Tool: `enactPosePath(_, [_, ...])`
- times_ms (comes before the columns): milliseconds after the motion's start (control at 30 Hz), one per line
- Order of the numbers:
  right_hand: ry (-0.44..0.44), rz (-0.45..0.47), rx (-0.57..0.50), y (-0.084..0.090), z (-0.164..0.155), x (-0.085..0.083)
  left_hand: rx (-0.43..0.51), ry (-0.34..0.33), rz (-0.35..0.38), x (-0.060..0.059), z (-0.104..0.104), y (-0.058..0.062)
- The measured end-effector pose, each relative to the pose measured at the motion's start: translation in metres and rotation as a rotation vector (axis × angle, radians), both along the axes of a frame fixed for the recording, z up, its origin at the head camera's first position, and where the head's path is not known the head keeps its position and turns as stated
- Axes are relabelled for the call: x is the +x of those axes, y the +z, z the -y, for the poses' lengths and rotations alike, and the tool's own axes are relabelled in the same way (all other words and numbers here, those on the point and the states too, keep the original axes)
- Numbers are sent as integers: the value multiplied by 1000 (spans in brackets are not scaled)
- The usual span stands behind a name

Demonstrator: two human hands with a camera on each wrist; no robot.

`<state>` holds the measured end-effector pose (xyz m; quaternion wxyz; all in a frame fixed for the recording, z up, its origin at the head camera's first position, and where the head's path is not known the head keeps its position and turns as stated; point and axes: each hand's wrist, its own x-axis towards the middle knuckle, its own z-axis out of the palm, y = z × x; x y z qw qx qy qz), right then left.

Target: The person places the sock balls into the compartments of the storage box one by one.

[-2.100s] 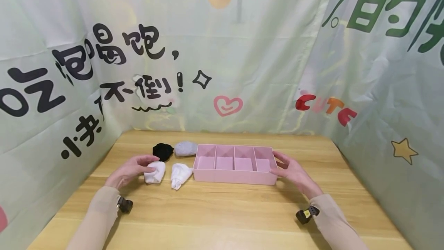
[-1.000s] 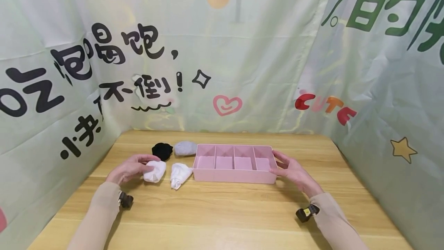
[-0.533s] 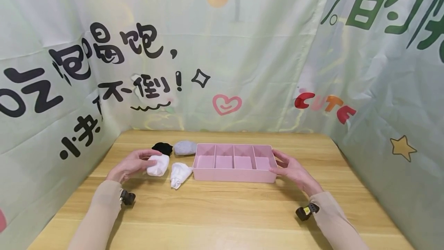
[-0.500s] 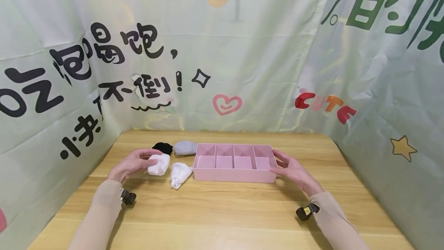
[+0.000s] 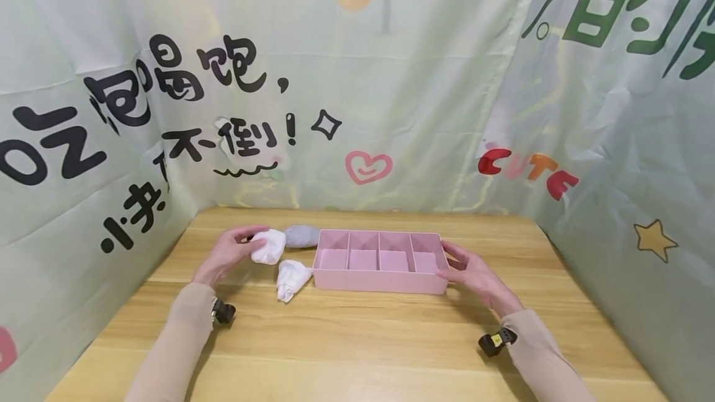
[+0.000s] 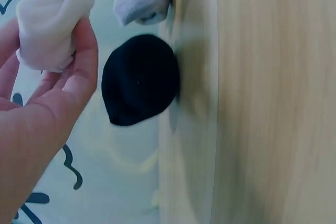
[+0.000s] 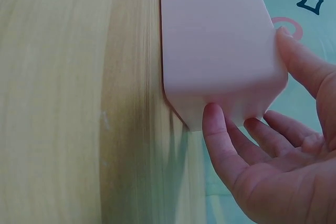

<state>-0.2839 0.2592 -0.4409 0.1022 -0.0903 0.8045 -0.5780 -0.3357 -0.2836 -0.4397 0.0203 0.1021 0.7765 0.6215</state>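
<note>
Four rolled socks are counted: two white, one grey, one black. One white sock (image 5: 269,246) is held off the bench (image 5: 357,340) in the left hand (image 5: 229,253), whose grip is clamped round it with thumb and fingers, just above the spot near the back left corner. The second white sock (image 5: 292,278) is laid on the bench just beside the left end of the box. The grey sock (image 5: 301,236) is set behind it, close against the box's back left corner. The black sock (image 6: 139,80) is seen only in the left wrist view, resting on the bench beside the grey one; in the head view it is hidden behind the raised white sock. One pink box (image 5: 380,281) is recorded, divided into four compartments in a row, all shown without contents. The right hand (image 5: 472,272) is laid against the box's right end, its grip apart, thumb at the near corner and straight fingers along the end wall. Open bench is noted in front of the box to the near edge, and to the right of it. The bench is closed in by cloth hangings (image 5: 391,92) at the left, back and right edges.
</note>
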Motion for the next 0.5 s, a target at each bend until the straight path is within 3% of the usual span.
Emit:
enactPosePath(267, [1, -4, -16, -2, 0, 1, 88, -20, -61, -6, -19, -7])
enactPosePath(500, [-1, -22, -3, 1, 0, 1, 64, 45, -88, -10, -38, -2])
